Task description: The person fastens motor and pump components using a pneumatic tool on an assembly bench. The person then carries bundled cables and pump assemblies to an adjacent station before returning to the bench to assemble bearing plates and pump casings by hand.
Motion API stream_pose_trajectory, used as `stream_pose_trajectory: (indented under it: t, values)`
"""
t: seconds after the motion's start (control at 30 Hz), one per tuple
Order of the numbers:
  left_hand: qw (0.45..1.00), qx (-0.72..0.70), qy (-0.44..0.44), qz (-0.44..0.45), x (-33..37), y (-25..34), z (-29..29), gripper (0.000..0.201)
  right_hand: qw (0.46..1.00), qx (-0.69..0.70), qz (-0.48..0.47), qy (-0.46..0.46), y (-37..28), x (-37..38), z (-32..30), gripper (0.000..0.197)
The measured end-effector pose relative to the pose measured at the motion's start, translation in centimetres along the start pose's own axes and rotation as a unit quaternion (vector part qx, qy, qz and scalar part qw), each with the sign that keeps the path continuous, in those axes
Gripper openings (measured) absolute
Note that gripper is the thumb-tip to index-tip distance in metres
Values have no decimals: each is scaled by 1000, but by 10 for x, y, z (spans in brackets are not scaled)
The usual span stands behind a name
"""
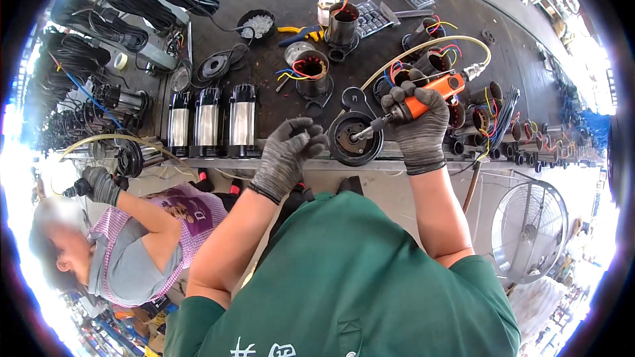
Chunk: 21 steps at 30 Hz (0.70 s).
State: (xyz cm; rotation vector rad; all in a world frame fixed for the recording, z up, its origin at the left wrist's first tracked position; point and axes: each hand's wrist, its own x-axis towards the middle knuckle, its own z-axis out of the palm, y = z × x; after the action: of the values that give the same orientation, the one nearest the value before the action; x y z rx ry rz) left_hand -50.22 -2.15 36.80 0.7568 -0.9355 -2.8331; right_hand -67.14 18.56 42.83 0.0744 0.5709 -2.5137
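My right hand (423, 122), in a grey knitted glove, is wrapped round an orange air screwdriver (433, 96). Its bit reaches into a round black pump housing (344, 152) at the bench's near edge; whether it touches a screw is too small to tell. Just left of the housing, my gloved left hand (291, 149) is raised with its fingers curled toward the thumb. What those fingers hold, if anything, is hidden. From the screwdriver a pale air hose (456, 39) loops over the bench. Behind the left hand stands an open metal motor casing (311, 69) with coloured wires.
Three silver-and-black pump bodies (208, 122) stand to the left. Further back are a black bowl (256, 25) of clear pieces, yellow-handled pliers (301, 33) and a hammer (397, 14). Several wired casings (476, 122) crowd the right. A co-worker (139, 244) works at left; a fan (529, 228) stands at right.
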Motion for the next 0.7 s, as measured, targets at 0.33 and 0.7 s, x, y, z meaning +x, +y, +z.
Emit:
stream_pose_trajectory:
  t: [0.33,0.7]
  values:
    - [997,45,-51,-27,-14,-16,36,23,999,-18,-34,-14,11,-7,22,36]
    - [994,86,-63,-23,-3,-17,35,25,997,-59,-44,-27,18,-11,26,41]
